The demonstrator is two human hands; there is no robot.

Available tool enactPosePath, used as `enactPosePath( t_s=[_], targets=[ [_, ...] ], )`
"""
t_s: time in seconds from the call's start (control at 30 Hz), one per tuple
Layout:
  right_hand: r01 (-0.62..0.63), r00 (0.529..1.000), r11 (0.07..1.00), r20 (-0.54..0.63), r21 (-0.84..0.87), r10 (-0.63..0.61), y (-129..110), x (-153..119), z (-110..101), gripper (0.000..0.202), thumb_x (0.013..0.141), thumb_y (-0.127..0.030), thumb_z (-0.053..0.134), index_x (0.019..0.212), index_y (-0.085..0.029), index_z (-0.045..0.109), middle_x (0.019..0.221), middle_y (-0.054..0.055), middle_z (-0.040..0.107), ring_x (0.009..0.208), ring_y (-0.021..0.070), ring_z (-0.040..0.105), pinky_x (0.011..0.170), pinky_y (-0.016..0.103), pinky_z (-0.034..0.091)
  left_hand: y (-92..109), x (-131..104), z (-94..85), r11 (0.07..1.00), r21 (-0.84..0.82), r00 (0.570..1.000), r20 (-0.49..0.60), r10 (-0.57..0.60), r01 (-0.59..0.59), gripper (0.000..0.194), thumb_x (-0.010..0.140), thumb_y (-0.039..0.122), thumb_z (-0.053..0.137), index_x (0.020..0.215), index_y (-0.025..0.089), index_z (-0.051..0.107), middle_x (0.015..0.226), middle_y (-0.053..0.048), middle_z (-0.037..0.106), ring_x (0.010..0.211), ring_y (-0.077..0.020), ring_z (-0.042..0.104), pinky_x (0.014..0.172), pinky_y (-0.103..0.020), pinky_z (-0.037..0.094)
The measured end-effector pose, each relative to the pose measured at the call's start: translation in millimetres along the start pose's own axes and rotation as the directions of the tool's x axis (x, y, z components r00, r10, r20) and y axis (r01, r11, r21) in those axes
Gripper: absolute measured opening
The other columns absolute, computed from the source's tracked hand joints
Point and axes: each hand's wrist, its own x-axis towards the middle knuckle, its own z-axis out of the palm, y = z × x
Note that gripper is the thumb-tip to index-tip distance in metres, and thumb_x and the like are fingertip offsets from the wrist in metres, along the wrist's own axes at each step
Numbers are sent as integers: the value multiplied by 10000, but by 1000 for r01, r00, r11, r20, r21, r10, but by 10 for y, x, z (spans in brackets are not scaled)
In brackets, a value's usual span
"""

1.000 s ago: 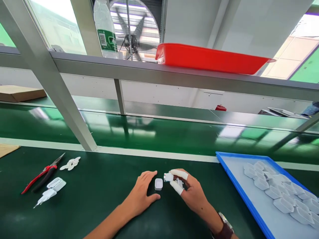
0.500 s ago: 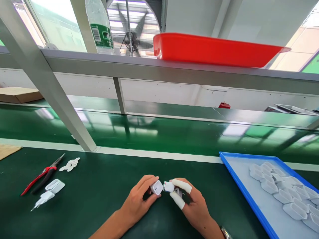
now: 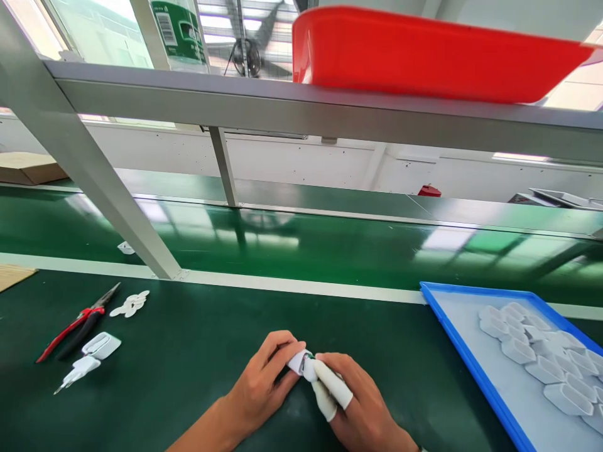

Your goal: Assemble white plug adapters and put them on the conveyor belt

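Observation:
My left hand is closed on a small white plastic housing, pinched between thumb and fingers above the dark green tabletop. My right hand, with white finger cots on two fingers, pinches a small white plastic piece against the open end of the housing. A bit of green shows where the two parts meet; how deep one sits in the other cannot be seen. Far to the left lie red-and-black pliers, several flat white pieces and white plastic parts.
On the right, a blue-rimmed tray holds many white plastic shells. A grey metal frame crosses above the bench, carrying a red bin and a bottle. Behind the bench runs a green belt.
My right hand has moved left and turned, bringing its white piece from just apart to touching the housing. The left hand has tilted the housing toward it. The view has shifted down slightly.

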Motion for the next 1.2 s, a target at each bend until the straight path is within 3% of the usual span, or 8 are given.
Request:
enactPosePath(
  t_s=[0.9, 1.03, 1.2],
  targets=[
    [-22, 999, 999, -41, -27, 21, -26, 13, 122, 543, 924, 25, 476, 1421, -193, 496, 1103, 126, 684, 947, 233, 662, 801, 383, 623, 73, -7, 15, 996, 84, 998, 58, 13, -18, 395, 1014, 74, 520, 1382, 215, 528, 1161, -100, 597, 1042, -196, 667, 941, -311, 605],
    [-4, 1000, 1000, -18, -19, 4, -41, -11, 155, 465, 916, -4, 513, 1359, -143, 542, 1202, 179, 606, 1051, 264, 630, 844, 416, 625, 74, -1, 50, 998, 51, 999, 17, 27, -28, 356, 1000, 71, 549, 1342, 172, 557, 1142, -109, 594, 1020, -191, 661, 913, -291, 606],
    [-23, 998, 999, 60, 44, 21, -52, -3, 138, 508, 928, -51, 502, 1431, -115, 475, 1264, 208, 577, 1127, 287, 608, 915, 456, 614, 90, 48, 56, 1000, 7, 999, -43, -1, 1, 297, 983, 101, 596, 1271, 175, 594, 1098, -98, 610, 987, -192, 666, 883, -284, 607]
  ],
)
